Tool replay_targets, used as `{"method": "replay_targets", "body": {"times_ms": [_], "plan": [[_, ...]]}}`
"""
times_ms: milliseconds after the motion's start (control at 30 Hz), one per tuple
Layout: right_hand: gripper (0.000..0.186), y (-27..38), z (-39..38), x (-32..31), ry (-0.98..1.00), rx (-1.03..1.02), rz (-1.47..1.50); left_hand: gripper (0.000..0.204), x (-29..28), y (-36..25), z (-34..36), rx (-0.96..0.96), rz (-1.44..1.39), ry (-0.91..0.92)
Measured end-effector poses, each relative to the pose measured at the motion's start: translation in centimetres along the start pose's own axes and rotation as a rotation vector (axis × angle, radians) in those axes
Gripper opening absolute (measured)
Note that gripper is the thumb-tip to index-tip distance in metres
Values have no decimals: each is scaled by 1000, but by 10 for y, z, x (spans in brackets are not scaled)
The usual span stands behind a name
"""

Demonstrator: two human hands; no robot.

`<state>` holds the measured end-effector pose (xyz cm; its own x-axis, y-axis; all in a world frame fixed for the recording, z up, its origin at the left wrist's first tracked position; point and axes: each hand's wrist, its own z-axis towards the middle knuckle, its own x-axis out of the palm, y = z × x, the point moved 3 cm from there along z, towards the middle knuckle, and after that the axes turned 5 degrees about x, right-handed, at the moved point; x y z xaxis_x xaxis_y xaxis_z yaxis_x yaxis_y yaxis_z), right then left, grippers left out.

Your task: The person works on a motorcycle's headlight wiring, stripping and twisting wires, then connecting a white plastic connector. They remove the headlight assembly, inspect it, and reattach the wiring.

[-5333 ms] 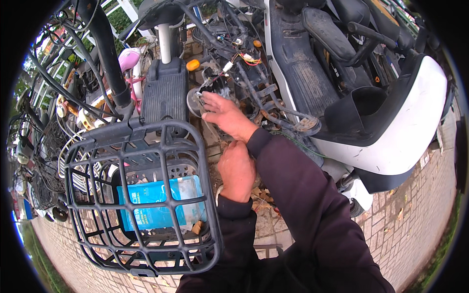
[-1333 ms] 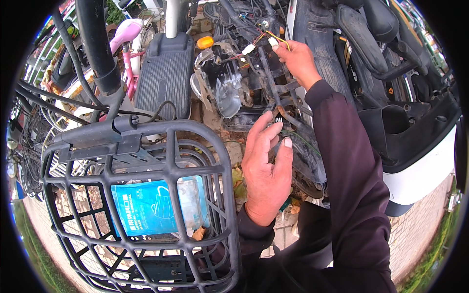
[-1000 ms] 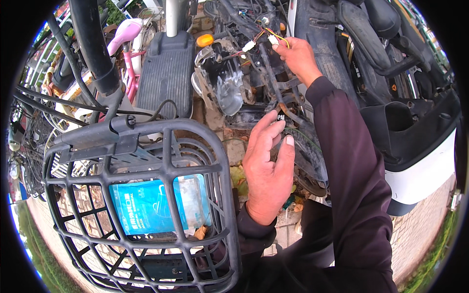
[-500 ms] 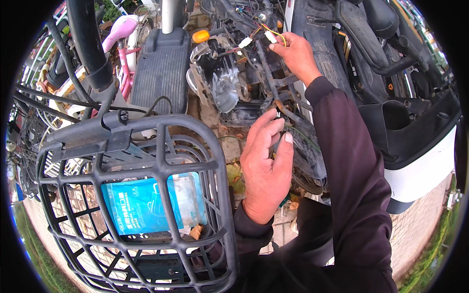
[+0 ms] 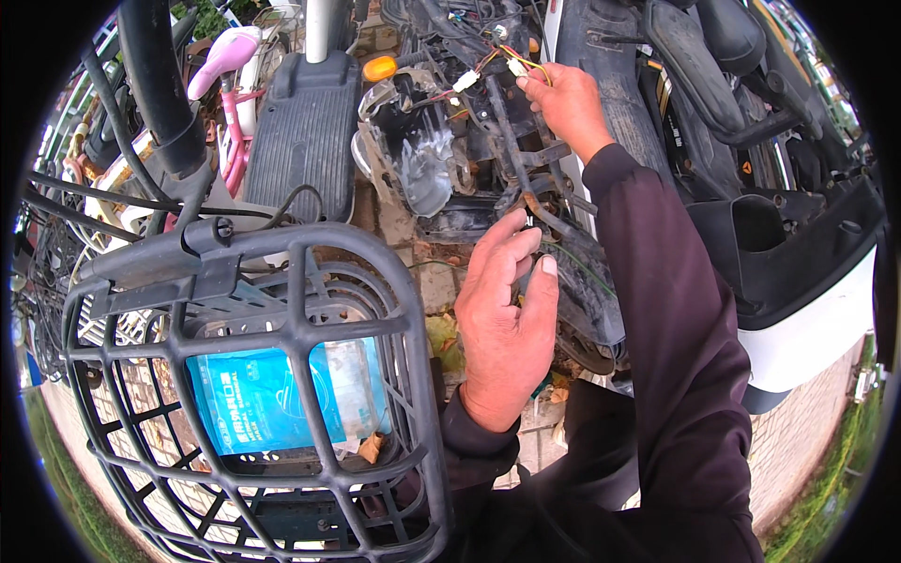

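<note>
My right hand reaches far over a stripped scooter frame. Its thumb and forefinger pinch the wires beside a white plug connector, where yellow and red leads run. A second white connector hangs on the same wiring, left of that hand. Nearer to me, my left hand is held up with its fingers half bent and the thumb apart. No object shows in it, though the palm side is partly hidden. Just past its fingertips lie the frame's tubes and a thin green wire.
A black basket at the left front holds a blue mask packet and a dry leaf. Behind it is a ribbed black footboard. A pink bicycle seat stands farther left. A black-and-white scooter flanks the right side.
The view has shifted slightly, so the basket and left hand sit a little farther left. Both hands keep nearly the same pose, the right one still at the connector wires.
</note>
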<state>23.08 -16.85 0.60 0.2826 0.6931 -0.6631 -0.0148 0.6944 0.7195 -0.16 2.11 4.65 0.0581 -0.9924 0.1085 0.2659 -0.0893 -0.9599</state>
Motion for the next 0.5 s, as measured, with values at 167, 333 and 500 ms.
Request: {"method": "replay_targets", "body": {"times_ms": [167,333,500], "plan": [[18,-8,6,4,116,97,240,26,0,0,0,-16,-17,-1],[14,-15,8,7,204,89,379,26,1,0,0,-13,-12,4],[15,-17,6,7,182,64,383,26,0,0,0,-22,-6,5]]}}
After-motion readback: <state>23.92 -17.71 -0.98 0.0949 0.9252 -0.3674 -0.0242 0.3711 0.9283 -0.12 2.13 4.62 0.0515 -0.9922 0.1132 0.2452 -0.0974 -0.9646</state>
